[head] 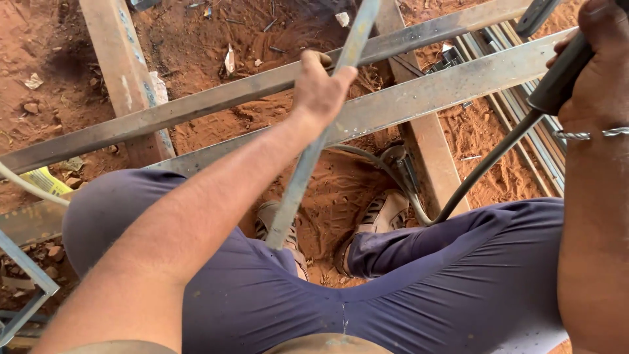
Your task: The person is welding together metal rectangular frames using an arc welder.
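My left hand grips a long pale grey metal bar that slants from the top centre down towards my lap. My right hand at the top right is closed on the dark handle of a tool, and a black cable trails from it down between my knees. Two long rusty steel bars run diagonally across the view just beyond my hands. I am squatting in dark blue trousers with sandalled feet on red soil.
A wooden post and a second plank lie on the red dirt under the steel bars. Several stacked metal sections lie at the right. A yellow packet and a thin frame sit at the left.
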